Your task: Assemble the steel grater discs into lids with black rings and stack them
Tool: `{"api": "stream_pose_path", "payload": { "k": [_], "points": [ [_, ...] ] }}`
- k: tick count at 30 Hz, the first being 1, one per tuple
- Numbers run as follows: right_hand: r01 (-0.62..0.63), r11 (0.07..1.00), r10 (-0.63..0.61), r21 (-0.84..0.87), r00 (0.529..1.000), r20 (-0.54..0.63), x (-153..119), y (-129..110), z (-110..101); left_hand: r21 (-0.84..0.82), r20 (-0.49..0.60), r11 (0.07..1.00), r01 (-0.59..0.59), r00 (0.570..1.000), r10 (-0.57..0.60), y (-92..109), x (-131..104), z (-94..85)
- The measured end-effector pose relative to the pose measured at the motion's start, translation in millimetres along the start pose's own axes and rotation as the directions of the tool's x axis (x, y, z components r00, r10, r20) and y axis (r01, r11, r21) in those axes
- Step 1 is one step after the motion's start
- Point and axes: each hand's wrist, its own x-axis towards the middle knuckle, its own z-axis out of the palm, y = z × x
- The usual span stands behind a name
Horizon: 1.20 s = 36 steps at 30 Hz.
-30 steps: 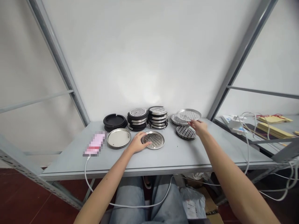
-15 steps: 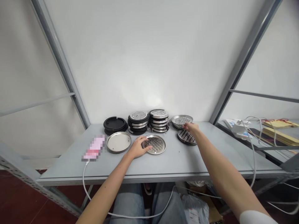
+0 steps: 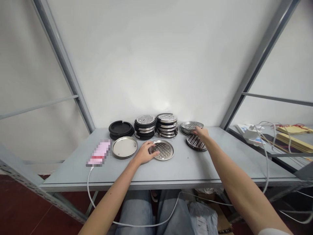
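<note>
A round metal grater plate lies on the table in front of me, raised teeth showing. My left hand holds its left rim, thumb at the front and fingers at the back. At the back right, my right hand pinches the front rim of the top grater plate on a low stack; its fingertips are partly hidden. Just below that hand sits a short pile of slotted dark metal discs. Left of my left hand are plain round metal plates with small holes.
Along the wall stand black rings and two stacks of discs, one topped by a perforated disc, the other by a slotted disc. A pixelated pink phone-like object with a white cable lies left. Shelf posts flank the table.
The top plate under my right hand has sunk a little and now lies flatter on its stack. My left hand keeps its place on the front grater plate.
</note>
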Motion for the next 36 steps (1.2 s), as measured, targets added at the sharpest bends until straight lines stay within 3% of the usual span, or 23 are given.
{"api": "stream_pose_path", "payload": {
  "k": [7, 11, 14, 17, 19, 21, 23, 24, 26, 29, 33, 36],
  "points": [
    [0.078, 0.944, -0.12, -0.319, 0.986, -0.114, -1, -12, -11, -0.003, 0.039, 1.0, -0.008, 0.999, 0.008, -2, 0, -0.2],
    [0.116, 0.915, -0.173, -0.385, 0.978, -0.117, -4, -25, -19, -0.012, 0.083, 1.0, 0.001, 0.997, 0.0, -2, 0, -2.2],
    [0.223, 0.901, -0.283, -0.372, 0.952, -0.115, -30, -28, -18, -0.024, 0.095, 1.0, -0.007, 0.995, 0.009, 0, -1, -3.8],
    [0.489, 0.835, -0.519, -0.252, 0.852, -0.064, -81, -18, -9, -0.02, 0.104, 1.0, -0.005, 0.995, 0.007, 0, -1, -4.0],
    [0.591, 0.794, -0.576, -0.142, 0.806, 0.136, -116, -7, 3, -0.014, 0.109, 1.0, -0.005, 0.994, 0.006, 0, -1, -3.3],
    [0.652, 0.753, -0.577, -0.083, 0.716, 0.394, -142, 4, 20, -0.008, 0.104, 1.0, -0.006, 0.995, 0.007, -1, -1, -2.3],
    [0.739, 0.669, -0.58, -0.073, 0.582, 0.57, -155, 11, 39, -0.004, 0.091, 1.0, 0.005, 0.996, -0.005, -3, -1, -1.5],
    [0.78, 0.622, -0.596, -0.069, 0.529, 0.604, -157, 15, 49, -0.003, 0.086, 1.0, 0.015, 0.996, -0.014, -4, -1, -1.1],
    [0.826, 0.558, -0.634, -0.076, 0.483, 0.604, -154, 21, 64, -0.003, 0.084, 1.0, 0.026, 0.996, -0.026, -5, -1, -0.4],
    [0.817, 0.57, -0.621, -0.085, 0.496, 0.606, -144, 31, 75, 0.001, 0.067, 1.0, 0.029, 0.997, -0.029, -5, 0, 1.1],
    [0.713, 0.693, -0.556, -0.103, 0.62, 0.553, -139, 40, 71, 0.026, -0.023, 0.999, 0.029, 0.999, -0.028, -7, 2, 4.5],
    [0.701, 0.696, -0.545, -0.157, 0.658, 0.52, -139, 43, 68, 0.052, -0.088, 0.997, 0.055, 0.995, -0.05, -10, 3, 6.8]
  ]
}}
